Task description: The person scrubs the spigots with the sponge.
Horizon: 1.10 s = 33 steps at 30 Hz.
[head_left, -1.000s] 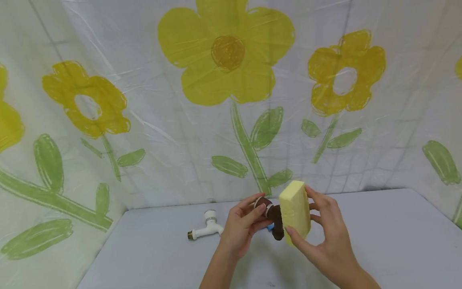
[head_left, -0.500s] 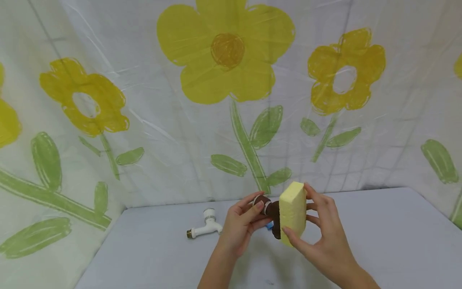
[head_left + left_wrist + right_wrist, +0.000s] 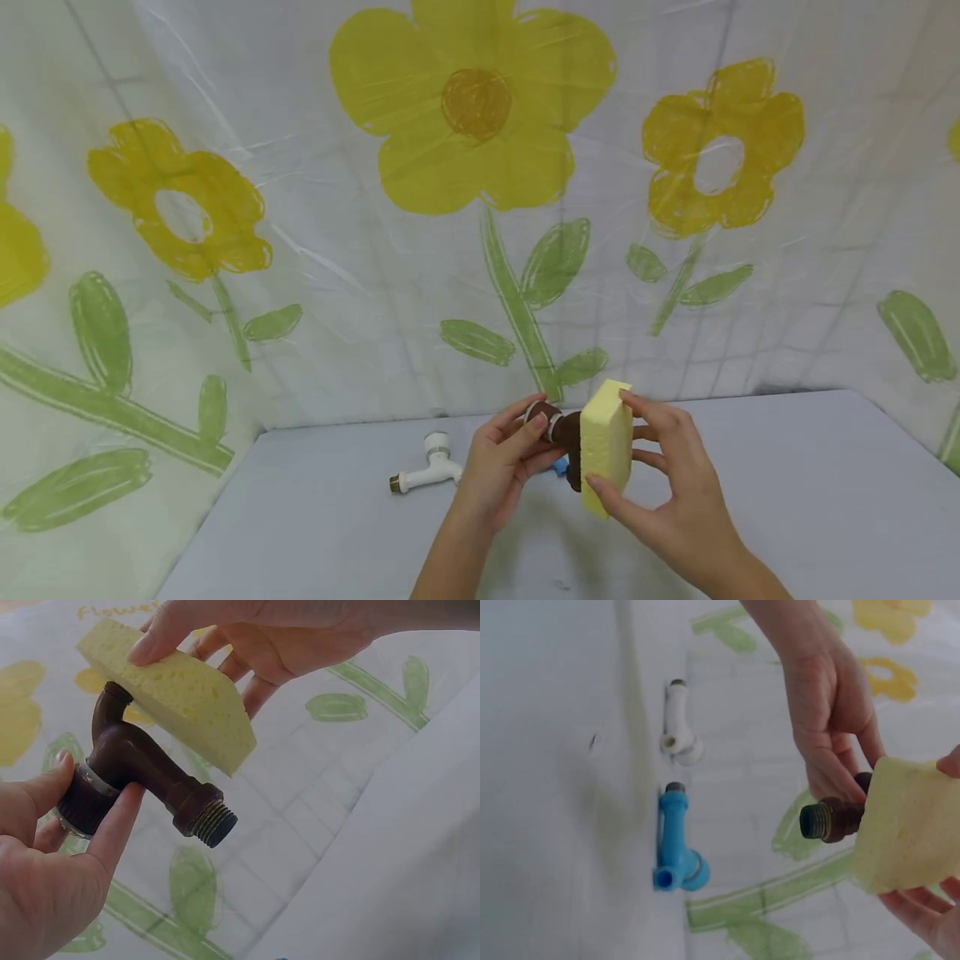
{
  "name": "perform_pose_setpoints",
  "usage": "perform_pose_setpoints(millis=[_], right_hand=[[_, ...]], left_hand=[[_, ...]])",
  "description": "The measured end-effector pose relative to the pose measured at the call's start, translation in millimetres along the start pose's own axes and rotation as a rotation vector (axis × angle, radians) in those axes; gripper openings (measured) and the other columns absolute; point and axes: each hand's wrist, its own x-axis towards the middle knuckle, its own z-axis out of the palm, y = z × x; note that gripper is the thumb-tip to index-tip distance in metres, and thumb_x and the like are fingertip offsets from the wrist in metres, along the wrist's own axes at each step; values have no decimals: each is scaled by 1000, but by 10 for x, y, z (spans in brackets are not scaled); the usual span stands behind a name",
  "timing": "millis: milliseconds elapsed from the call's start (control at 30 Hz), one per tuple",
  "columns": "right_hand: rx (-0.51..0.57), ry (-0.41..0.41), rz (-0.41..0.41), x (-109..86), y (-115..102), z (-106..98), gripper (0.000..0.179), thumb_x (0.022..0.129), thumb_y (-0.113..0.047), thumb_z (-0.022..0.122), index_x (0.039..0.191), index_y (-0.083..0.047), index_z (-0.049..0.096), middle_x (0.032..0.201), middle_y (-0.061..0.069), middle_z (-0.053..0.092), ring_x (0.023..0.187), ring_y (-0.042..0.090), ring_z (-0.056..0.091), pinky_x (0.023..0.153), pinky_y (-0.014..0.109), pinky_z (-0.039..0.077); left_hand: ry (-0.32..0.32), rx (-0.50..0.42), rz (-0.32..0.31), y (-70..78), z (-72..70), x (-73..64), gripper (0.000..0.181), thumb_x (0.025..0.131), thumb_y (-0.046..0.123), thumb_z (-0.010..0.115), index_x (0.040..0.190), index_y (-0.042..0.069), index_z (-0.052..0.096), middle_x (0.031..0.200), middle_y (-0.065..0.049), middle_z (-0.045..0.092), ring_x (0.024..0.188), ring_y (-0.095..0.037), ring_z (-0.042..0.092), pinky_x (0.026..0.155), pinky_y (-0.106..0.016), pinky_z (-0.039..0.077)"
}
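Observation:
A dark brown plastic tap with a threaded inlet is held up above the table. My left hand grips it by the ribbed knob end, thumb and fingers on either side of the pale ring. In my right hand is a yellow sponge, pinched between thumb and fingertips and standing on edge. The sponge's broad face lies against the tap's spout side in the left wrist view, and it covers much of the tap in the right wrist view.
On the table lie a white tap with a brass thread, left of my hands, and a blue tap, mostly hidden behind my left hand in the head view. A flower-printed sheet hangs behind the table.
The sponge has shifted slightly left and down along the tap, tilting a little, and my right fingers sit further over its top. My left hand and the tap stay nearly still.

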Motion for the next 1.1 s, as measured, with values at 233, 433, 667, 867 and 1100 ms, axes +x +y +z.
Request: perform_pose_setpoints(millis=[233,433,667,867,1100], right_hand=[[-77,-65,-4,1,4,-5,97,65,-3,98,151,-7,53,131,8,56,106,6,58,81,11,57],[-98,-87,3,3,9,-20,96,66,-6,99,151,-10,55,128,6,57,103,8,57,75,18,61],[-101,-124,23,-11,-15,-6,103,62,0,99,154,-14,53,130,3,56,103,7,56,69,29,64],[-70,-165,-24,-23,6,11,101,67,-8,100,155,-10,51,134,5,56,106,10,55,72,26,63],[-119,-172,-11,-13,14,9,103,69,-8,99,157,-7,45,135,8,56,106,9,58,72,28,64]], left_hand=[[30,-41,28,41,-34,-13,45,107,5,60,150,-6,51,116,-8,71,94,-15,76,90,-31,63],[66,-61,37,87,-48,-22,45,108,8,60,151,-3,52,116,-9,68,94,-16,76,89,-30,63],[67,-82,40,102,-38,-25,43,108,8,60,150,-3,53,118,-10,67,96,-17,77,91,-32,63],[76,-104,45,96,-24,-24,42,108,5,58,149,-4,54,117,-9,68,93,-16,77,89,-30,63],[45,-97,33,77,-19,-20,43,109,5,57,150,-7,50,114,-8,69,93,-14,77,89,-29,63]])
